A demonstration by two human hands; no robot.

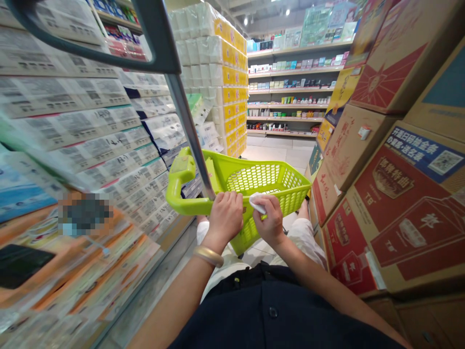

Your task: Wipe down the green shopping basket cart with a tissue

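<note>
A lime-green rolling shopping basket [254, 174] stands in front of me, with lattice sides and nothing visible inside it. From its near left side a metal pull rod [191, 126] rises at a slant to a dark grey handle [160, 39], partly cut off by the top edge. My left hand [227, 213], with a gold bangle [208, 256] at the wrist, is closed over the near rim beside the foot of the rod. Just right of it, my right hand [269, 218] pinches a crumpled white tissue [257, 202] against the same rim.
Red-and-tan cartons [392, 194] are stacked close on the right. Packaged paper goods [109, 131] line the left, with a dark phone-like slab [25, 264] on orange packs. A tissue stack [232, 87] and stocked shelves [294, 89] stand beyond the tiled floor [279, 152].
</note>
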